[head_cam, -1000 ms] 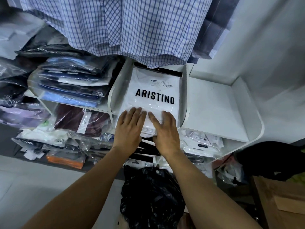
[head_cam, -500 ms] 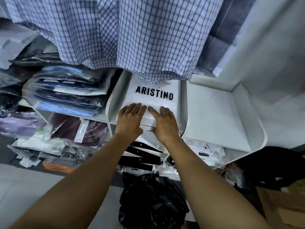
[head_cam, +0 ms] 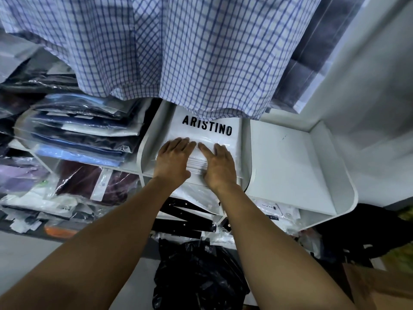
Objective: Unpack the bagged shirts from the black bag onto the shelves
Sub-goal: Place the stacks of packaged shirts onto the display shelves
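A stack of white bagged shirts (head_cam: 207,133), the top one printed ARISTINO, lies in the middle compartment of the white shelf unit (head_cam: 321,153). My left hand (head_cam: 173,159) and my right hand (head_cam: 220,166) lie flat side by side on the stack's front edge, fingers straight and pressing on it. The back of the stack is hidden under hanging checked shirts (head_cam: 178,52). The black bag (head_cam: 199,274) sits crumpled on the floor below, between my forearms.
The compartment to the right (head_cam: 288,162) holds nothing. Stacks of bagged dark and blue shirts (head_cam: 85,133) fill the left compartment. Lower shelves carry more bagged clothes (head_cam: 89,184). A dark bag (head_cam: 366,233) and a cardboard box (head_cam: 384,287) stand at the lower right.
Both hands have pushed the white stack deeper into the middle compartment, so more of it now lies under the hanging checked shirts. My view has moved closer to the shelf.
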